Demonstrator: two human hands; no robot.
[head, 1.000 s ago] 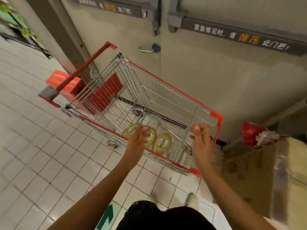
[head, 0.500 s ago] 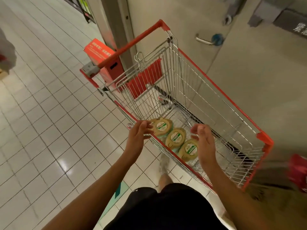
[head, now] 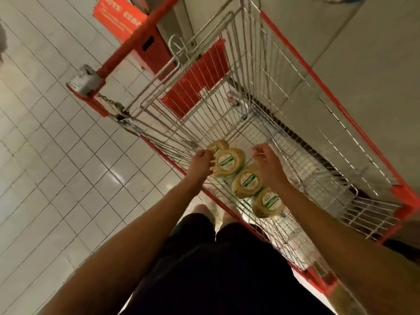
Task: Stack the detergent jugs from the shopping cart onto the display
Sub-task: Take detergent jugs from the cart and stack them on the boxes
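Four detergent jugs [head: 228, 162] stand in the shopping cart [head: 247, 76], seen from straight above. Each shows a rounded tan-yellow top with a white label crossed by a green band. They sit upright on the wire floor, long axis vertical and tops pointing up at the camera. They form one close row along the cart's near side wall, running from 10 o'clock to 4 o'clock. The farthest jug [head: 218, 144] is partly hidden behind its neighbour. The third jug [head: 247, 181] and the nearest jug [head: 268, 202] follow toward 4 o'clock, the last one partly under the right forearm.

There are two hands, both over the cart. The left hand [head: 202, 161] lies at 9 o'clock of the second jug in the row, fingers curled against that jug's rim. Whether it actually grips the jug I cannot tell. The right hand [head: 266, 162] hovers at 3 o'clock of the same jug. Its fingers are curled in toward the palm, and nothing shows between them.

The cart has one red handle bar [head: 138, 35] at 11 o'clock with a grey coin lock [head: 85, 79] at its end, and a red seat flap [head: 195, 87] behind the wire. It stands on a pale tiled floor [head: 56, 155], close beside a grey door [head: 363, 53] at 2 o'clock. One red box [head: 120, 17] sits at 11 o'clock beyond the handle
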